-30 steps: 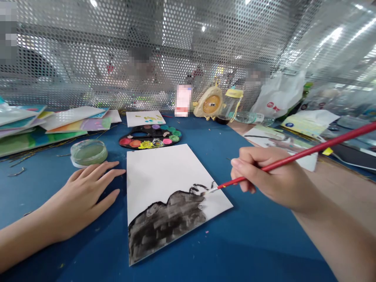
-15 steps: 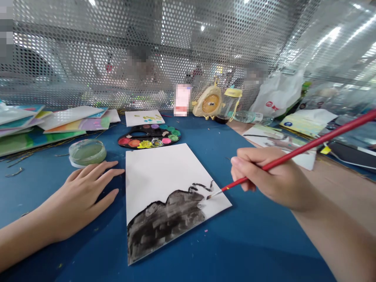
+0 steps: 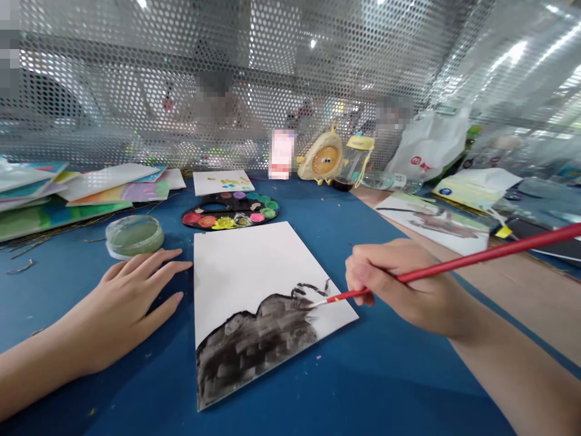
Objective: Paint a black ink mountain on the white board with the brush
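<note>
My right hand (image 3: 399, 284) is closed around a red-handled paintbrush (image 3: 463, 261). The bristles touch the right end of the dark painted area on a white board (image 3: 240, 260). Black and grey paint covers the board's lower part, with a few thin black strokes at its upper right. Flat on the blue table lies my left hand (image 3: 131, 309), fingers spread, fingertips close to the board's left edge. Just beyond that hand is a clear round dish of greenish water (image 3: 135, 235). Behind the board sits a black oval palette (image 3: 231, 212) with several colours of paint.
Painted boards (image 3: 113, 184) are piled at the left. A small dabbed sheet (image 3: 223, 181) lies behind the palette. Along the back stand a phone-like pink screen (image 3: 281, 154), a yellow plush-like figure (image 3: 321, 158) and a bottle (image 3: 357, 160). Another painting (image 3: 436, 221) lies right. A perforated metal screen rises behind.
My right hand has shifted slightly left and down, with the brush tilted flatter. Its tip has moved left onto the dark paint. My left hand stays in place.
</note>
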Motion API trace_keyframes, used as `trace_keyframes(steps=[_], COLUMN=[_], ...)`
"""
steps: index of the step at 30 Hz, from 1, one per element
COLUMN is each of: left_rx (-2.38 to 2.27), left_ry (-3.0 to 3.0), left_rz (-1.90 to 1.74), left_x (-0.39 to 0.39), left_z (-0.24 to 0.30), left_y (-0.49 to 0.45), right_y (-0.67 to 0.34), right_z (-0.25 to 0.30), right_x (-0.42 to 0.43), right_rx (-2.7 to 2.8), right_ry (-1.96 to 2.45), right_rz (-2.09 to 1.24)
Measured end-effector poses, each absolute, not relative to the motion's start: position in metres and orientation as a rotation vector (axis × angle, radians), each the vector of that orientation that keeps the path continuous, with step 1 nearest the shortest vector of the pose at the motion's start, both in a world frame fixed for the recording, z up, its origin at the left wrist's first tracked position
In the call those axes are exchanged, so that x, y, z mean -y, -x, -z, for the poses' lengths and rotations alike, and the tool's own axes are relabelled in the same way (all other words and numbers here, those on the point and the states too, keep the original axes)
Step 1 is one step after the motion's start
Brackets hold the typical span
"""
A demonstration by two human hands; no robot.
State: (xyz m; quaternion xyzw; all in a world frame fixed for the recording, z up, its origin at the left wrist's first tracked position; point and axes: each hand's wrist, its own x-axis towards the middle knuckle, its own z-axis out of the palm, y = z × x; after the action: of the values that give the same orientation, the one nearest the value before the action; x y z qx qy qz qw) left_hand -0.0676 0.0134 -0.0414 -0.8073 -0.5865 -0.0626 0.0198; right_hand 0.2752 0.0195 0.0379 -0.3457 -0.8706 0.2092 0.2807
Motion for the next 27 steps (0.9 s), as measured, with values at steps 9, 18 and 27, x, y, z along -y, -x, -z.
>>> trace_keyframes(steps=[9,18,27], left_rx=[1.803,1.790,1.803], left_ry=[2.499,2.461,2.444], left_rz=[0.168,0.180,0.202], left_x=[-0.0150,-0.0156,-0.0176], left_z=[0.0422,0.0461,0.0476], left_y=[0.0665,0.0693,0.0699], right_y=[-0.2752,-0.2749,-0.2743], right_z=[-0.0402,-0.0344,-0.0330], right_x=[-0.0173,-0.0174,-0.0197], right_rx=[2.338,2.333,2.337], right_ry=[0.919,0.836,0.791], right_rz=[-0.593,-0.642,-0.608])
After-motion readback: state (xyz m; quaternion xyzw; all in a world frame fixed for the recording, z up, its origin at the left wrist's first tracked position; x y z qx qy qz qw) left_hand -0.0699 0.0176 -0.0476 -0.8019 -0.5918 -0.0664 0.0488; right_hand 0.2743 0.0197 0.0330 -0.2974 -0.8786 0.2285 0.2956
